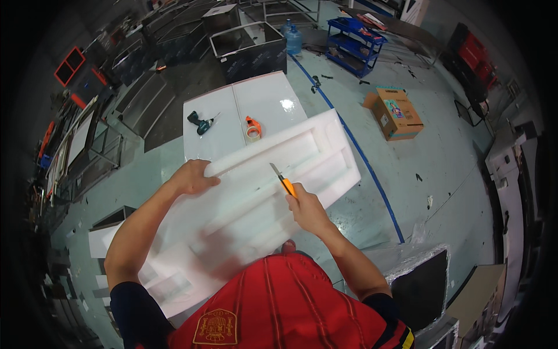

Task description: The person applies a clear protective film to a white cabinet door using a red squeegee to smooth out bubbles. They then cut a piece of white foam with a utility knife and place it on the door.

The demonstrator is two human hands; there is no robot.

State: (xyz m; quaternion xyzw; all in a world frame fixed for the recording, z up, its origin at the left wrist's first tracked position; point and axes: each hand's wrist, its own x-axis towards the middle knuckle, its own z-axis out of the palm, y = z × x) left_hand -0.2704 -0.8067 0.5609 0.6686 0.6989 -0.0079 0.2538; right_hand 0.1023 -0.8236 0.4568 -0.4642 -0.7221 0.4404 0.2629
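Observation:
A long white foam packing piece (336,139) with recessed channels lies slantwise in front of me, over the near part of a white panelled surface (215,104). My left hand (196,177) grips its far edge, the thumb on the near side and the other fingers partly hidden behind the rim. In my right hand (308,210) is a utility knife (286,184) with a yellow-orange handle. Its bare blade points up and to the left above the foam's channels; whether the tip touches the foam, I cannot tell.
A cordless drill (201,123) and an orange tape dispenser (253,127) rest on the panelled surface. Beyond are a cardboard box (395,114), a blue cart (356,46), water bottles (294,39) and metal frames. At lower right stands a plastic-wrapped dark panel (419,286).

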